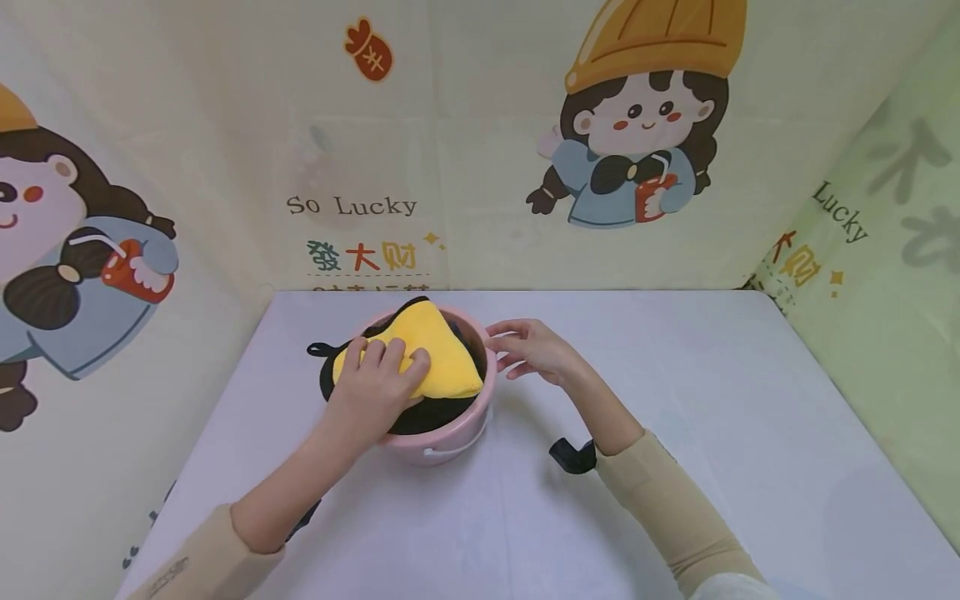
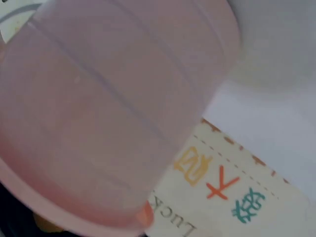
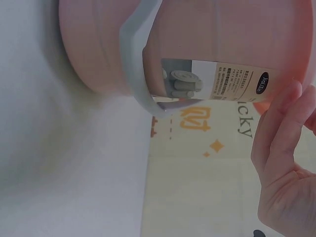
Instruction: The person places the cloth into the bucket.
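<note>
A pink bucket (image 1: 457, 433) with a pale handle (image 1: 459, 448) stands on the table. Over its mouth lies a plush yellow cloth (image 1: 442, 354) with black parts and a black hanging loop (image 1: 322, 349) sticking out past the left rim. My left hand (image 1: 378, 375) grips the yellow side from above, fingers bent into the fabric. Beside the right rim is my right hand (image 1: 536, 350), its fingers loosely extended and the fingertips right at the rim. In the right wrist view, those fingers (image 3: 284, 126) are close to the bucket's label (image 3: 227, 81).
The white table (image 1: 675, 375) reaches back to a printed fabric wall (image 1: 480, 167), with similar fabric at both sides. A black curved piece (image 1: 573, 457) sits by the right wrist. Black material shows inside the bucket below the cloth.
</note>
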